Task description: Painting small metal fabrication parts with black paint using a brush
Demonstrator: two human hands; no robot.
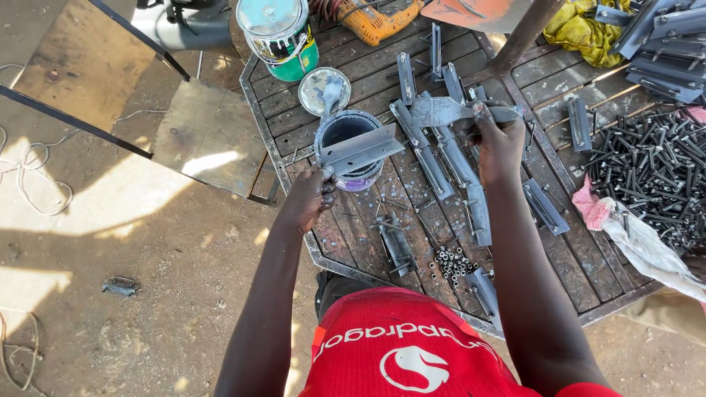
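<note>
**Grey paint on steel angle, outdoor bench**

Slatted wooden bench [566, 265] in a metal frame, set on bare dirt ground [147, 294]. Flat sheet-metal panel [209, 136] on a dark frame off to the left, in sun. Heap of black bolts [654, 165] at the right end of the bench, pale rag [640, 246] just below it. Yellow cloth [581, 29] and stacked grey brackets [662, 44] top right. Green-and-white paint can [283, 37] at the far edge, orange power tool [375, 20] beside it.

Open paint tin [353, 147] of grey paint near the left edge of the bench; loose round lid [323, 90] just behind it. Rows of grey-painted latch pieces [448, 165] laid along the slats between the tin and the right arm.

Left hand [310, 197] closed on the lower end of a short steel angle piece [362, 149], held tilted across the mouth of the tin. Right hand [498, 143] closed around a paint-smeared grey rag or brush [441, 112], raised above the latch pieces, just right of the angle piece; which of the two, cannot tell.

Small pile of nuts [452, 263] near the front edge. Lone metal clip [120, 285] on the ground, well apart.
</note>
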